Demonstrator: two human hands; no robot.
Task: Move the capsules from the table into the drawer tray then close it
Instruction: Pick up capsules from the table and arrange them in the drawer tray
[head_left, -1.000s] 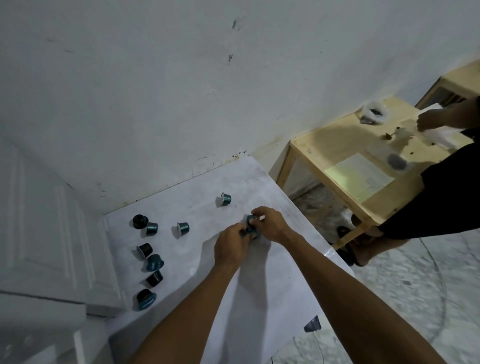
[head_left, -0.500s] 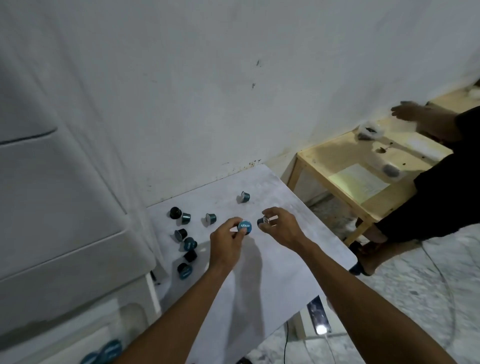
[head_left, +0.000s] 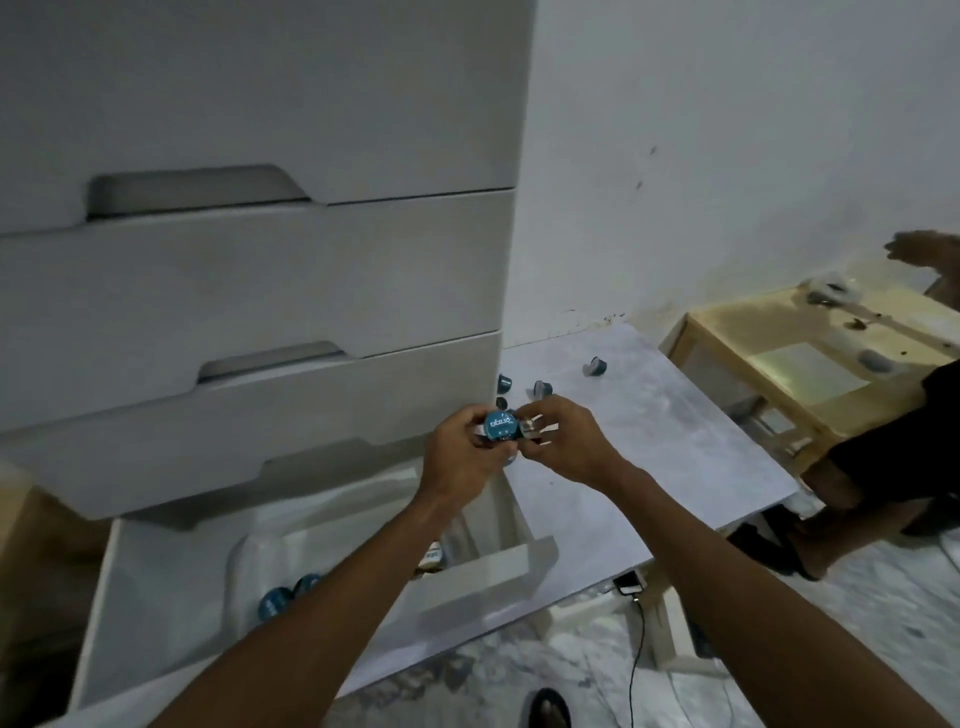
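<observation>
My left hand (head_left: 460, 449) grips a blue capsule (head_left: 500, 425) with its printed lid facing me. My right hand (head_left: 563, 441) pinches a second capsule (head_left: 529, 427) right beside it. Both hands hover over the corner where the open bottom drawer (head_left: 483, 577) meets the white table (head_left: 675, 447). Inside the drawer lies a clear tray (head_left: 260, 551) with blue capsules (head_left: 283, 597) in it. Loose capsules remain on the table: one at the back (head_left: 595, 366), two nearer the cabinet (head_left: 543, 387) (head_left: 505, 383), and a dark one (head_left: 502, 402) partly hidden by my fingers.
A white drawer cabinet (head_left: 249, 270) with shut upper drawers fills the left. A wooden side table (head_left: 810, 374) stands to the right, with another person's arm and legs (head_left: 883, 467) by it. A cable and charger (head_left: 631, 590) lie on the floor under the table.
Each hand lifted a capsule off the table and carried it left toward the drawer. The view swung left and down, bringing the cabinet and open drawer into sight.
</observation>
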